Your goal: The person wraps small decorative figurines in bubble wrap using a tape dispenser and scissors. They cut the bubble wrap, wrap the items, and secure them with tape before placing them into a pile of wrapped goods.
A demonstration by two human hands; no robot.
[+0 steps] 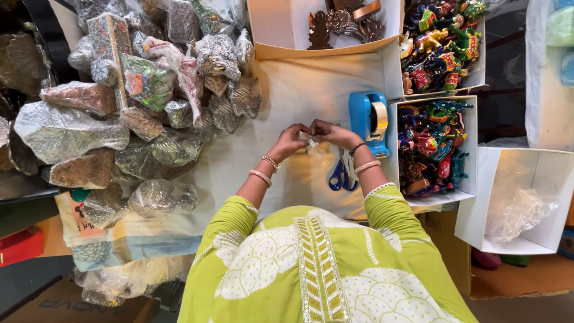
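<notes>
Pinching a small wrapped piece (pixel 309 140), 2-handed.

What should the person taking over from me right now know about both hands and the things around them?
Left hand and right hand meet over the white cloth, pinching one small clear-wrapped piece between them. Blue scissors lie under the right wrist; blue tape dispenser sits just right of the hands. Done: pile of wrapped items on the left. Left: painted figurines unwrapped in the white boxes on the right.

Single head-worn view, looking steeply down, close over a cluttered table (pixel 299 84)
</notes>
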